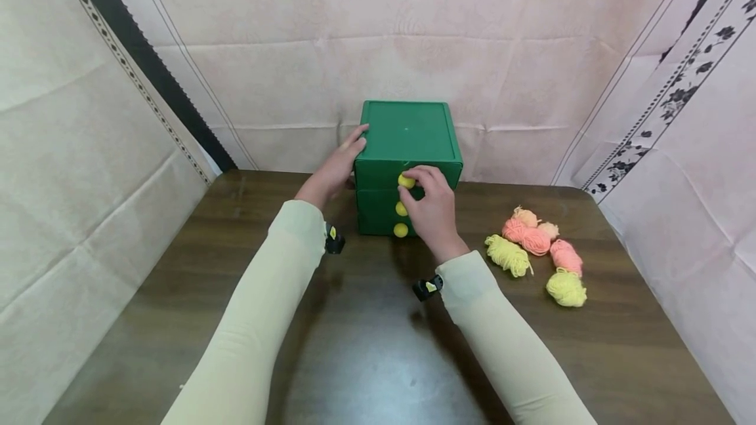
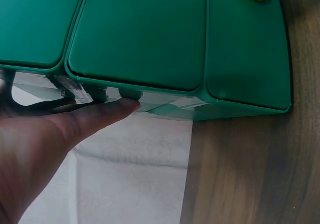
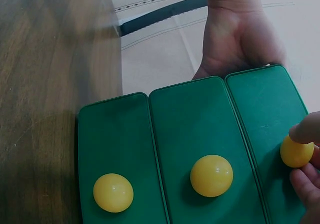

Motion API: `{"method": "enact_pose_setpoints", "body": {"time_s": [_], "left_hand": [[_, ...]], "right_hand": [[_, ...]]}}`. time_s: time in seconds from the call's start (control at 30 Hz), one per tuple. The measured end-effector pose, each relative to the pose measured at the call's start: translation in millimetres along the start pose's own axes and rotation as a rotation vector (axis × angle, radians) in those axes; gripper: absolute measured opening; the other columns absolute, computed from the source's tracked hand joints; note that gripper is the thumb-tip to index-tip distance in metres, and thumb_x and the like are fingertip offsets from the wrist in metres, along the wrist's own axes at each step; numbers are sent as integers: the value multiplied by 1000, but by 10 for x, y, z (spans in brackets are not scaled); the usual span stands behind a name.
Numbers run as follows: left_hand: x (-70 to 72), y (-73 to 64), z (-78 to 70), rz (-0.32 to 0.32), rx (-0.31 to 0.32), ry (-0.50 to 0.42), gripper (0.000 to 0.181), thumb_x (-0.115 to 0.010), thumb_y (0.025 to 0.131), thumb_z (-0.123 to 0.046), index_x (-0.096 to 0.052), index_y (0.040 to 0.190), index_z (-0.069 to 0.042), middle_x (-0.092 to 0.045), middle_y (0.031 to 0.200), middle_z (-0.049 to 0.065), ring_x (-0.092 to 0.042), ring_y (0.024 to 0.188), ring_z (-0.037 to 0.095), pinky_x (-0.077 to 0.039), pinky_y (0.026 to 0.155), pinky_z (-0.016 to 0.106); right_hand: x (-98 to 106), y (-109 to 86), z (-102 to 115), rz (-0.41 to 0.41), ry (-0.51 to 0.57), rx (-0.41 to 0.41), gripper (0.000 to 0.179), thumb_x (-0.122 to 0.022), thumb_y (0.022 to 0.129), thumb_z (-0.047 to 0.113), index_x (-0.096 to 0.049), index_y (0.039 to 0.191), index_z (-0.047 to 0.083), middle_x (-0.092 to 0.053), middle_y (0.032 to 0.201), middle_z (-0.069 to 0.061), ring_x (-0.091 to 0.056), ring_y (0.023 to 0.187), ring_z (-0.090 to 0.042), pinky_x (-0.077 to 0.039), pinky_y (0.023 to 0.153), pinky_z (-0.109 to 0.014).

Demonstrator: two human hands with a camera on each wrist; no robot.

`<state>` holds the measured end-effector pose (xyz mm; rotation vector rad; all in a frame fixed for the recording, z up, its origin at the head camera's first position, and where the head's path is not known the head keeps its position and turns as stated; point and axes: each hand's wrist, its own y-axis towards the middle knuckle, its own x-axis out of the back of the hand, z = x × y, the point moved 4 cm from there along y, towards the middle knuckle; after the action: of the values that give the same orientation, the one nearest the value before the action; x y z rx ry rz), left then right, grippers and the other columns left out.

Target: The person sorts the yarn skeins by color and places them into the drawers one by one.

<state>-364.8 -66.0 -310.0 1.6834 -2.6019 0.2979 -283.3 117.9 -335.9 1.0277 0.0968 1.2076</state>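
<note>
A green box with three drawers point(image 1: 407, 130) stands at the back of the table, each drawer front bearing a round yellow knob. My left hand point(image 1: 335, 166) rests against the box's left side, fingertips up at its top edge. In the left wrist view the thumb point(image 2: 107, 113) lies along that side. My right hand point(image 1: 434, 208) pinches the top yellow knob point(image 3: 296, 152) between thumb and fingers. Below it sit the middle knob point(image 3: 211, 176) and the bottom knob point(image 3: 113, 193), untouched. The drawer fronts appear flush with the box.
On the right of the brown wooden table point(image 1: 354, 346) lie several small yarn skeins: yellow point(image 1: 509, 256), pink point(image 1: 534, 240) and peach point(image 1: 524, 216), with another pink point(image 1: 566, 257) and yellow point(image 1: 567, 288) pair beside them. Pale patterned cloth point(image 1: 407, 38) hangs behind the box and along both sides.
</note>
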Motion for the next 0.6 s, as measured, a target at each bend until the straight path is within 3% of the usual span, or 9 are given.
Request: {"method": "enact_pose_setpoints", "body": {"time_s": [0.27,0.6], "left_hand": [[-1,-4,-7,-10,-7,27,49,-29,104,-48,-13,151,-51,-4,164,-4,-26,143,37,-34,102,67],[10,-15,1,9,-20,59,49,-26,104,-49,-11,151,-50,-8,163,-1,-35,138,38,-38,99,63]], "right_hand": [[32,-21,33,16,-23,-1,19,-72,88,15,-70,105,6,-62,114,-8,-58,102,-22,-52,89,-36],[84,-97,99,5,-19,59,18,-73,86,11,-71,103,4,-63,111,-9,-58,101,-23,-52,87,-37]]}}
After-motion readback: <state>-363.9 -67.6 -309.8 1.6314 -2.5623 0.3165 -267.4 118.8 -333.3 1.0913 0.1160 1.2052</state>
